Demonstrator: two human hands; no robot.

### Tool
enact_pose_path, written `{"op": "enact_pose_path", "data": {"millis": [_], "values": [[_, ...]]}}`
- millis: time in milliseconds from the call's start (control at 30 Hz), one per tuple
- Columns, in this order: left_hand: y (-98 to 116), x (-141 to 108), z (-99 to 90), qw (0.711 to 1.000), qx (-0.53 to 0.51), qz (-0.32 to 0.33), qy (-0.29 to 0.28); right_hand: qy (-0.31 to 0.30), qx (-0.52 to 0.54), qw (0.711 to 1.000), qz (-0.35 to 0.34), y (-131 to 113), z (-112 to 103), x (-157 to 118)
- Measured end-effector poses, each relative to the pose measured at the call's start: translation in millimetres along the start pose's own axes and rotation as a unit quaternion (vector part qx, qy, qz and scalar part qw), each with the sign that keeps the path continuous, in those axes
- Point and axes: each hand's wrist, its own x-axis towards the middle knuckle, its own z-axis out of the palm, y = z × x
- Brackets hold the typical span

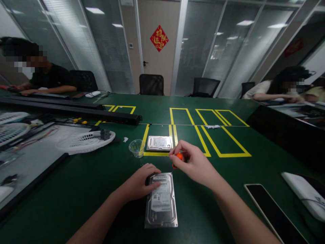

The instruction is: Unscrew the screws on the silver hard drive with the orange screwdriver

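Head view: from my remote seat I see, nearest, a hard drive [165,213] flat and label up on the table [208,217], its long axis running away from the wearer, between the forearms. My left hand [142,181] grasps its far left part, thumb on the label and fingers at the edge. My right hand [194,162] pinches an orange-handled screwdriver [179,156] just beyond the far right corner; the thin shaft slants down to that corner, so this hand is the nearer one there. I can't tell whether the tip is seated. Past the hands, a clear plastic cup [137,149] stands to the left of a second drive [159,143], which lies crosswise inside yellow tape [154,154].
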Motion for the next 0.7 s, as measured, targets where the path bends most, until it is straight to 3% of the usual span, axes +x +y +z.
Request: {"op": "enact_pose_path", "data": {"millis": [133, 333, 700], "values": [[-1.1, 0.4, 0.9, 1.0, 0.003, 0.008, 0.004, 0.0, -0.033, 0.999, -0.007, 2.0, -0.6, 0.9], [-2.4, 0.4, 2.1, 1.0, 0.001, 0.01, 0.008, -0.054, -0.019, 0.998, 0.016, -3.7, -5.8, -1.7], [-2.2, -0.1, 1.2, 1.0, 0.001, 0.004, 0.002, 0.003, -0.008, 1.0, 0.02, 2.6, -2.3, 1.7]]}}
